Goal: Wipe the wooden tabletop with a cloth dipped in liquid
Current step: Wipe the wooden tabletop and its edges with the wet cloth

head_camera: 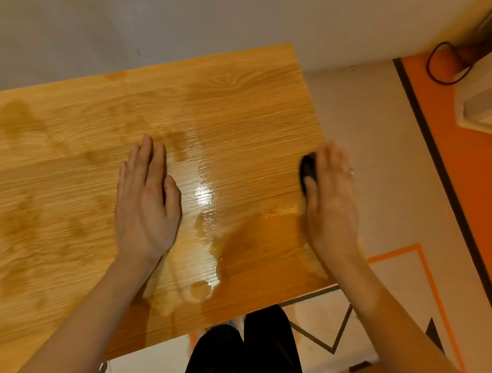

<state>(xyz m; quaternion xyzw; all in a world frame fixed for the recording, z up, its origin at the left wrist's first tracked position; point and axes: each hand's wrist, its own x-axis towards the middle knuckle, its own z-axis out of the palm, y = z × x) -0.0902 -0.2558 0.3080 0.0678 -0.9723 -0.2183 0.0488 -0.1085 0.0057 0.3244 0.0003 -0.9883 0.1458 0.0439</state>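
On the tabletop (65, 174) my left hand (146, 204) lies flat, palm down, fingers straight and close together, gripping nothing. My right hand (330, 198) is at the table's right edge, palm down over a dark cloth (307, 166); only a bit of the cloth shows past the thumb and forefinger, and the hand is blurred, so I cannot tell whether the fingers are closed on it or only pressing it to the wood. Between my hands a shiny wet streak (206, 194) runs toward the near edge and ends in a small puddle (200, 288). Darker damp patches spread over the left and far parts of the wood. Below the near edge I see dark trousers (249, 356) over a tiled floor (380, 149).
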